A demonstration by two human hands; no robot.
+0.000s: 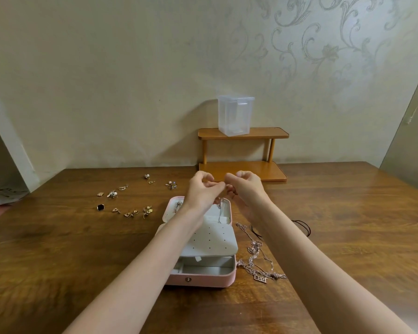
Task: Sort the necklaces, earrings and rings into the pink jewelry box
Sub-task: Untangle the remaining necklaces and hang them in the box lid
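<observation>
Both hands are raised over the far half of the pink jewelry box (200, 280), the left hand (203, 191) and right hand (245, 186) each pinching an end of a thin chain (219, 213) that dangles into the open lid, probably to work its clasp. Earrings (130, 213) lie left on the tabletop (348, 237), more necklaces (258, 259) right of the box.

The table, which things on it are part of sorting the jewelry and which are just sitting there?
Part of the job:
pink jewelry box
loose earrings and rings
tangled necklaces
fine chain, pinched by left hand and right hand

Just there:
wooden shelf
clear plastic container
</observation>
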